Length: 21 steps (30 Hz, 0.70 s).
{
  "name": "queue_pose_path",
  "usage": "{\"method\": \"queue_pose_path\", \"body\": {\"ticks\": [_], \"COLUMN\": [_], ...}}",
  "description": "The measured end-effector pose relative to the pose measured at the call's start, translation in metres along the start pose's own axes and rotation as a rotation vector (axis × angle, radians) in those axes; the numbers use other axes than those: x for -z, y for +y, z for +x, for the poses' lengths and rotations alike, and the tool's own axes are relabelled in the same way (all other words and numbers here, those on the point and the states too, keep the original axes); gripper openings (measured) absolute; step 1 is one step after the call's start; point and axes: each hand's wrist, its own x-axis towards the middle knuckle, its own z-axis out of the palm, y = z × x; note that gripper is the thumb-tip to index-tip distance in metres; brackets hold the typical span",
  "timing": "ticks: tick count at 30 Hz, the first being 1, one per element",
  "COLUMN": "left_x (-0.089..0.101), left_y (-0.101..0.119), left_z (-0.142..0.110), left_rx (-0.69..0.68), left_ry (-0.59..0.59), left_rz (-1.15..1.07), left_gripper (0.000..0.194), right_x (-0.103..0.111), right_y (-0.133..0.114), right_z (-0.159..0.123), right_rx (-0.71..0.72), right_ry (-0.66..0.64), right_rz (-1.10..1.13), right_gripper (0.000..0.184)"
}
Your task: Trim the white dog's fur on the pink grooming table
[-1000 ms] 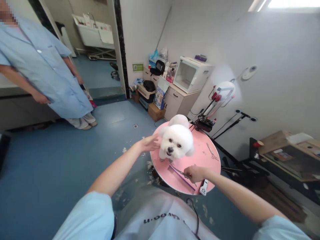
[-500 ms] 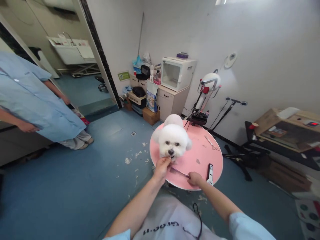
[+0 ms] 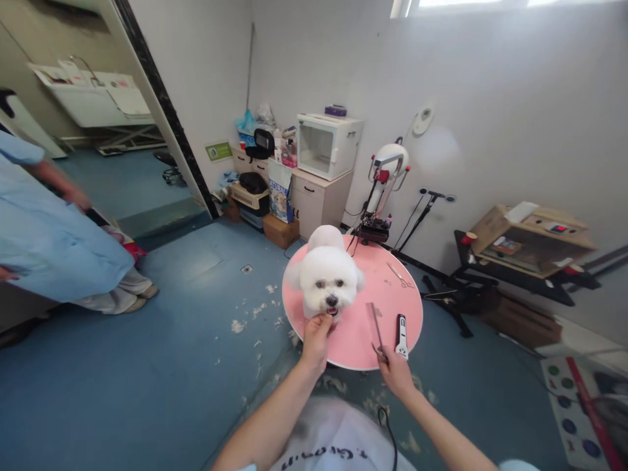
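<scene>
Pink tabletop [image 3: 350, 343], round, pale rim, is used as the landmark. The white dog [image 3: 330, 281] is placed on its left half, pretty snug to that rim. Fur under the chin is pinched by the left hand [image 3: 316, 340] over the near edge. A slim tool [image 3: 377, 327] with a finger loop is gripped in the right hand [image 3: 396, 374], also at the near edge. Decent open room is left mid-table; the right side's shared by clippers [image 3: 401, 335] near the rim and scissors [image 3: 401, 276] farther back. The dog's face is aimed at the near edge, long axis running near-to-far; the tool's tip is pointed far-side, slightly left.
</scene>
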Motion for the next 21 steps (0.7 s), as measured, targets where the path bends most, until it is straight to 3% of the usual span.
{"method": "queue_pose_path", "body": {"ticks": [3,7,10,13,17,21], "left_x": [0.006,0.018,0.024,0.030,0.037,0.037], "left_y": [0.000,0.005,0.011,0.015,0.017,0.020], "left_z": [0.000,-0.001,-0.003,-0.005,-0.005,-0.005], "left_rx": [-0.014,-0.002,0.019,0.022,0.042,0.081], "left_ry": [0.001,0.007,0.022,0.013,-0.005,-0.030], "left_rz": [0.042,0.037,0.010,-0.011,0.007,-0.006], "left_gripper": [0.052,0.051,0.052,0.050,0.050,0.050], "right_x": [0.050,0.134,0.165,0.161,0.136,0.107], "right_y": [-0.015,-0.059,-0.087,-0.099,-0.106,-0.129], "right_z": [-0.019,-0.008,0.003,0.002,-0.021,-0.042], "right_rx": [0.165,0.516,0.626,0.581,0.454,0.456], "right_ry": [0.393,0.419,0.394,0.455,0.596,0.665], "right_rz": [0.150,-0.040,-0.206,-0.300,-0.261,-0.164], "right_gripper": [0.035,0.030,0.030,0.031,0.029,0.029]}}
